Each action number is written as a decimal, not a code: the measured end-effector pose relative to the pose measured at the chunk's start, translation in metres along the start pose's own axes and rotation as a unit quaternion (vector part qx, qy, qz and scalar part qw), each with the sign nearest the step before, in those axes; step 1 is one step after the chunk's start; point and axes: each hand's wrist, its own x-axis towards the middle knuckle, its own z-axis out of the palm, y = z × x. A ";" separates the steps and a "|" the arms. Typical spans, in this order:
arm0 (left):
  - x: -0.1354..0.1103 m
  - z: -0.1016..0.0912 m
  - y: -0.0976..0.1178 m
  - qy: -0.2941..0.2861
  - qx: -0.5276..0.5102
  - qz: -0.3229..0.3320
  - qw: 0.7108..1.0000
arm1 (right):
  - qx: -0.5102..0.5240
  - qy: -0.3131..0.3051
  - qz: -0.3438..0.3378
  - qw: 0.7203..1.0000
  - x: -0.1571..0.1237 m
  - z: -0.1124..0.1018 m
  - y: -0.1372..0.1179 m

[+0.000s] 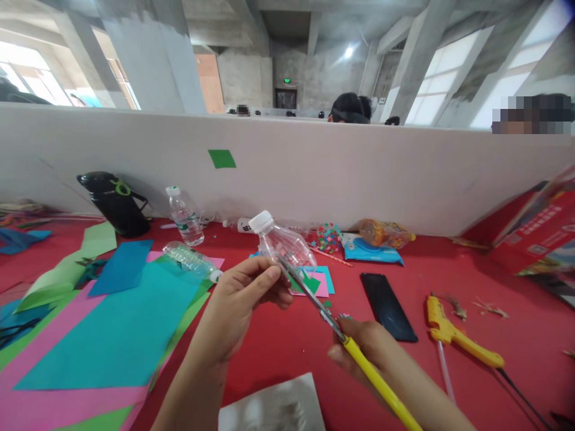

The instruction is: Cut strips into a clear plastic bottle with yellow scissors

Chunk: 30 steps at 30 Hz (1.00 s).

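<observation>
My left hand [251, 284] is closed, pinching a clear plastic bottle [294, 242] near its neck. The bottle is tilted, its white cap [261, 221] pointing up and to the left. It looks short, but I cannot tell how its far end is shaped. In my right hand [366, 344] are scissors with yellow handles [375, 377], seen almost edge-on. Their metal blades [314, 299] reach up to the bottle beside my left fingertips. How far the blades are apart is hard to tell. Behind the bottle lie pink and blue paper squares [323, 286].
Coloured paper sheets [112, 335] cover the left. A black flask [114, 203], a water bottle [185, 218] and a lying bottle [188, 260] stand beyond. Rightward are a phone [389, 306], a yellow glue gun [462, 338] and a blue packet [372, 249]. A white partition [291, 167] closes the back.
</observation>
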 end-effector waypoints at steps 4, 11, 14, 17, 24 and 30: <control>0.001 -0.001 -0.001 -0.016 0.029 0.001 0.999 | -0.002 0.005 -0.017 1.000 -0.003 0.000 -0.002; 0.001 -0.003 -0.004 -0.040 0.083 0.012 0.996 | 0.006 0.018 -0.015 1.000 -0.008 -0.002 -0.010; 0.001 -0.001 -0.004 -0.041 0.082 0.014 0.996 | -0.001 0.042 -0.024 0.999 -0.009 0.000 -0.010; 0.002 0.000 -0.004 -0.039 0.075 0.014 0.996 | -0.005 0.070 -0.031 0.997 -0.007 0.004 -0.008; 0.003 -0.001 -0.004 -0.043 0.070 0.020 0.996 | -0.026 0.042 -0.017 0.999 0.003 0.004 0.000; 0.000 0.002 -0.007 -0.061 0.102 0.010 0.993 | -0.001 0.053 -0.026 0.998 -0.006 0.004 -0.005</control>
